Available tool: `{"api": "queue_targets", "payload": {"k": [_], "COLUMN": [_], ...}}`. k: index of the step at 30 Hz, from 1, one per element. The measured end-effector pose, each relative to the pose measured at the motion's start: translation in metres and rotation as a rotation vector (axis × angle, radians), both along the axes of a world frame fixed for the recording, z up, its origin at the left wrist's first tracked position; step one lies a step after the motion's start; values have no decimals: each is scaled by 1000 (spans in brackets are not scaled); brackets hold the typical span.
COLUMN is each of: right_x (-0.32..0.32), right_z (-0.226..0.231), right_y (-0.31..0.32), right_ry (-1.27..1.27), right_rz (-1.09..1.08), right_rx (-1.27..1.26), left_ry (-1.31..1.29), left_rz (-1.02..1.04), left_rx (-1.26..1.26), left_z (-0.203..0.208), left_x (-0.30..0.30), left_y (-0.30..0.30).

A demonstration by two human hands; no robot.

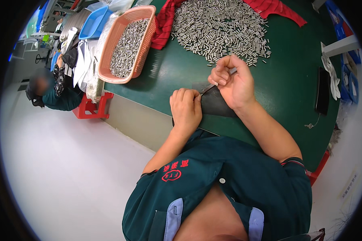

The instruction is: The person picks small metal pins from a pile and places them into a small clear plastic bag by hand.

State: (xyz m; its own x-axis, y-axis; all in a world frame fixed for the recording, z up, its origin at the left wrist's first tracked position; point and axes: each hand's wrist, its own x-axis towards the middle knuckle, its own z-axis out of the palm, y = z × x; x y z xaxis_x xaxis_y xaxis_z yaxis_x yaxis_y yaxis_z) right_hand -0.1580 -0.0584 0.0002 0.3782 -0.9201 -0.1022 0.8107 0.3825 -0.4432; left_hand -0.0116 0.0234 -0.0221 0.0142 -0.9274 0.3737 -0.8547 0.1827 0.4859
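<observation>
My left hand [186, 107] is closed, thumb and fingertips pinched together at the table's near edge. What it pinches is too small to make out, perhaps one of the small metal cylinders. My right hand [238, 82] is wrapped round a slim metal hand tool [207, 88] with a narrow shaft. The tool slants down to the left, its tip meeting the left fingertips. Beneath both hands lies a dark rectangular mat [219, 105]. Just beyond them spreads a big heap of short silvery metal cylinders [221, 28], a few strays close to my right hand.
A pink plastic basket [102, 66] holds many more cylinders. Red cloth [162, 28] borders the heap. Right of my arm lie a black flat device [321, 90], a key [309, 125] and a white glove [330, 76]. A co-worker [54, 90] sits left, near a red stool [88, 109].
</observation>
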Motion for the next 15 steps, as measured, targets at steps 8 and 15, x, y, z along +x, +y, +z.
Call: {"api": "queue_targets", "payload": {"k": [8, 15], "right_x": [-1, 1], "right_z": [-2, 1], "right_y": [-2, -2], "right_ry": [15, 27], "right_rz": [12, 18], "right_rx": [-4, 2], "left_ry": [0, 5], "left_rz": [-4, 6], "left_rx": [-5, -19], "left_z": [-2, 0], "left_x": [1, -1], "left_y": [-1, -1]}}
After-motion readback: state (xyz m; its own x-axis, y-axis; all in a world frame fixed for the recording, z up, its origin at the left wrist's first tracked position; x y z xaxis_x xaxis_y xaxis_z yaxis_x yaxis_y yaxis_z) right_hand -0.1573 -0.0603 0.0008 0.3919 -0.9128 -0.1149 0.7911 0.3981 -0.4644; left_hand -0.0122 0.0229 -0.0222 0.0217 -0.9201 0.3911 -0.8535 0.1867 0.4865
